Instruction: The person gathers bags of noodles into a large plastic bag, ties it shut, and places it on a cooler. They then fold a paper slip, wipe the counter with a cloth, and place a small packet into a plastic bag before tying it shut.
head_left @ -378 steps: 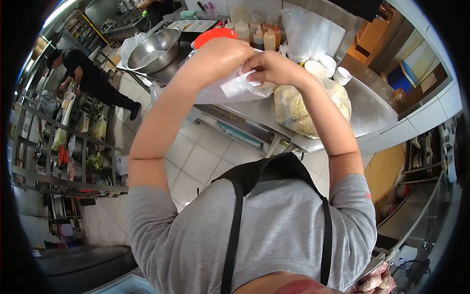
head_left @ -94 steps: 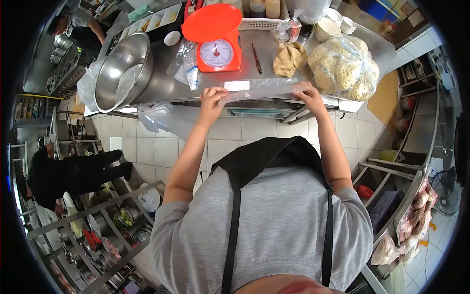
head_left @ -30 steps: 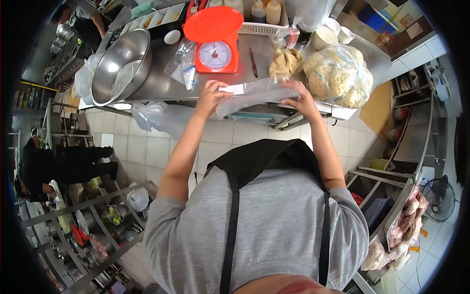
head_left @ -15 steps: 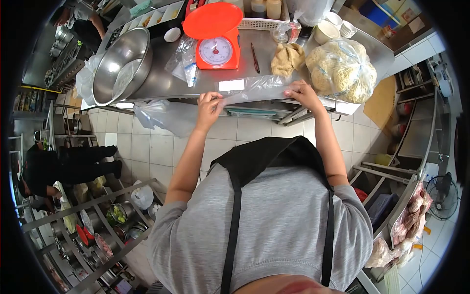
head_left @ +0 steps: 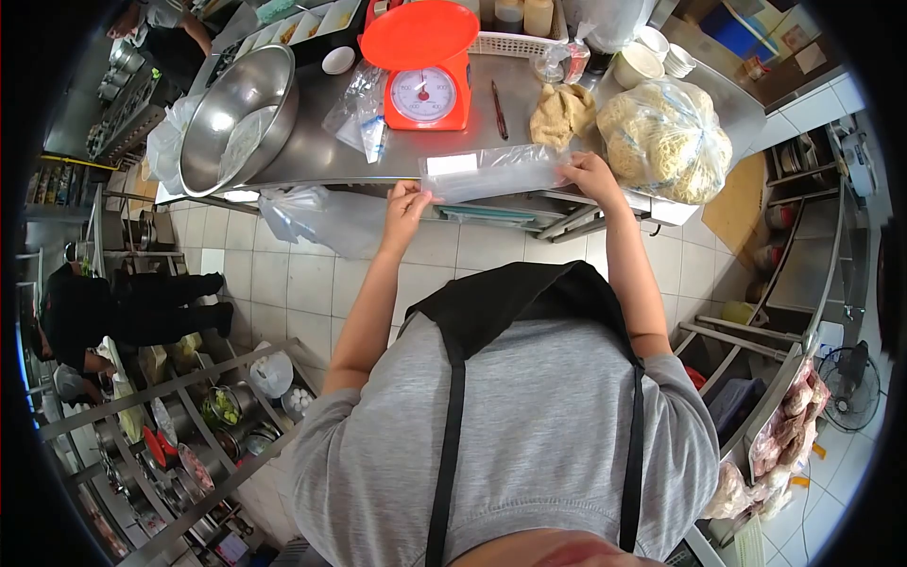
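A clear plastic bag [head_left: 501, 176] with a white label is stretched flat between my hands over the front edge of the steel counter [head_left: 331, 168]. My left hand [head_left: 406, 210] pinches its left end, and my right hand [head_left: 593, 180] grips its right end. Behind the bag stands a red kitchen scale [head_left: 427, 90] with a round dial and a bare red pan. To the scale's right lie a dark pen [head_left: 499, 109] and a crumpled tan cloth [head_left: 562, 115]. A large tied bag of noodles [head_left: 661, 142] sits beyond my right hand.
At the counter's left are a big steel bowl [head_left: 236, 118] and thin plastic packaging [head_left: 357, 109]. White bowls [head_left: 638, 66] and sauce bottles [head_left: 524, 16] stand at the back. Co-workers [head_left: 123, 307] are at the left, and raw meat [head_left: 789, 416] lies at the right.
The plastic bag has been tilted and spread, so more of its face shows. Both hands still hold its ends. The view has shifted slightly, and the co-worker at the left has moved a little.
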`<action>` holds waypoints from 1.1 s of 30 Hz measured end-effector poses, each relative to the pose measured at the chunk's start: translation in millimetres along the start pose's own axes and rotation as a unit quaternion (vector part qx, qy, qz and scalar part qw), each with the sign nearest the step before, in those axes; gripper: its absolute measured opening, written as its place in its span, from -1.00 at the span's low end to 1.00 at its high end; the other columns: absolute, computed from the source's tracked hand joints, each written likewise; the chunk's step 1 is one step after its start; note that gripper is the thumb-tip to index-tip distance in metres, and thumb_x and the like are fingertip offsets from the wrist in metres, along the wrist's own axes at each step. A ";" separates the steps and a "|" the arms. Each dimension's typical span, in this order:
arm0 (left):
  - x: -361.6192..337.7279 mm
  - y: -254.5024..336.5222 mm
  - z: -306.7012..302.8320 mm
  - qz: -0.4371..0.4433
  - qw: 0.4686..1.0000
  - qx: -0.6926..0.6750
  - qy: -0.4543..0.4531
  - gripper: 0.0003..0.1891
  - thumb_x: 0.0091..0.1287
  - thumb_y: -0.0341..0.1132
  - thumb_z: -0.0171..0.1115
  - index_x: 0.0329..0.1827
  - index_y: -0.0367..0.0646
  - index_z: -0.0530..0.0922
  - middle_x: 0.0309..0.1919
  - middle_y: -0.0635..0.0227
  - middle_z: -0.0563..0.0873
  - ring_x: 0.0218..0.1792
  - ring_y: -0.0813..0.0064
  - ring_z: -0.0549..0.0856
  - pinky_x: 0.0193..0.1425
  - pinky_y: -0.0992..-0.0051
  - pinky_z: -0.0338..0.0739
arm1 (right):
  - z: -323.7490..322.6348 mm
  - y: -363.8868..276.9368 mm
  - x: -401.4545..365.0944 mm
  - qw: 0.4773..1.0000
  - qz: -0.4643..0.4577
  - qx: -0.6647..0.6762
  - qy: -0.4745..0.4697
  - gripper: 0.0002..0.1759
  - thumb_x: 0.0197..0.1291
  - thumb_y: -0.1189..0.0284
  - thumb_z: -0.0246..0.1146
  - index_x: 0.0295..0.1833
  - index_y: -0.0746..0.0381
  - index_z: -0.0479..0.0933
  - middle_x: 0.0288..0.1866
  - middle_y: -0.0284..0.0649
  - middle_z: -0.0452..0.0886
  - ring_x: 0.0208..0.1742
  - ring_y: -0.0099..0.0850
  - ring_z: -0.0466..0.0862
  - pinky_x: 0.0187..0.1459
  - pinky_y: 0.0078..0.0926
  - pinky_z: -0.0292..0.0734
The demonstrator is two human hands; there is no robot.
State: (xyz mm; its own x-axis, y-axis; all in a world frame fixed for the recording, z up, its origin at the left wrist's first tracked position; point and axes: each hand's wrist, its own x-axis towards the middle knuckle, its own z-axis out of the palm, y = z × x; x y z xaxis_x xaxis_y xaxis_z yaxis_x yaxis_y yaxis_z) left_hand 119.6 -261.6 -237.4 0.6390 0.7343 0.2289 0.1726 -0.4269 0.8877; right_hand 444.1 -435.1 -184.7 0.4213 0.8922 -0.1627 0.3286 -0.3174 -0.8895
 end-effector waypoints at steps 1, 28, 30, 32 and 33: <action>-0.6 -3.8 -0.4 -0.001 1.000 -0.004 -0.001 -0.79 0.23 -0.22 0.22 -0.20 -0.11 0.69 -0.23 0.39 0.49 -0.03 0.35 0.38 0.12 0.36 0.25 | 1.3 -2.2 0.0 0.999 -0.012 -0.041 0.016 -0.67 -0.01 0.19 0.26 -0.46 0.28 0.63 -0.50 -0.22 0.65 -0.38 -0.38 0.62 -0.20 -0.45 0.46; 30.8 54.4 4.1 0.162 0.961 0.225 0.013 -0.88 0.22 -0.22 0.23 -0.29 0.06 0.70 -0.36 0.58 0.71 -0.10 0.50 0.57 0.17 0.28 0.17 | 72.9 -46.6 5.4 0.887 -0.334 -0.318 0.018 -0.89 0.01 0.53 0.12 -0.41 0.18 0.57 -0.38 -0.21 0.57 -0.21 -0.18 0.56 -0.17 -0.22 0.47; 33.9 51.7 0.7 0.123 0.968 0.218 0.017 -0.87 0.22 -0.19 0.23 -0.31 0.05 0.70 -0.38 0.56 0.71 -0.14 0.49 0.58 0.13 0.30 0.19 | 65.6 -49.8 11.6 0.932 -0.252 -0.261 0.007 -0.88 0.04 0.45 0.12 -0.40 0.19 0.58 -0.37 -0.13 0.60 -0.24 -0.12 0.58 -0.20 -0.20 0.48; 38.0 48.9 -0.9 0.084 0.974 0.211 0.022 -0.84 0.22 -0.15 0.23 -0.32 0.04 0.70 -0.39 0.54 0.71 -0.19 0.47 0.58 0.09 0.33 0.20 | 60.4 -51.2 22.2 0.935 -0.245 -0.257 0.009 -0.83 0.08 0.38 0.12 -0.36 0.19 0.59 -0.37 -0.09 0.62 -0.27 -0.07 0.59 -0.21 -0.16 0.48; 40.9 47.7 -1.0 0.047 0.976 0.211 0.025 -0.81 0.23 -0.16 0.22 -0.32 -0.04 0.69 -0.41 0.45 0.71 -0.25 0.43 0.61 -0.05 0.37 0.30 | 57.2 -52.1 27.4 0.940 -0.218 -0.262 -0.003 -0.83 0.08 0.36 0.14 -0.36 0.20 0.60 -0.39 -0.11 0.63 -0.29 -0.09 0.60 -0.23 -0.19 0.48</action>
State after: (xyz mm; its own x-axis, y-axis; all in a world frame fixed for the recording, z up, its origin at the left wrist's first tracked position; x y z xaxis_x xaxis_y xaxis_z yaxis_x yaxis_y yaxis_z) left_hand 153.2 -251.4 -185.3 0.6314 0.7020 0.3295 0.4149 -0.6647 0.6213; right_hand 390.2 -375.8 -167.2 0.1451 0.9756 0.1650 0.8414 -0.0339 -0.5393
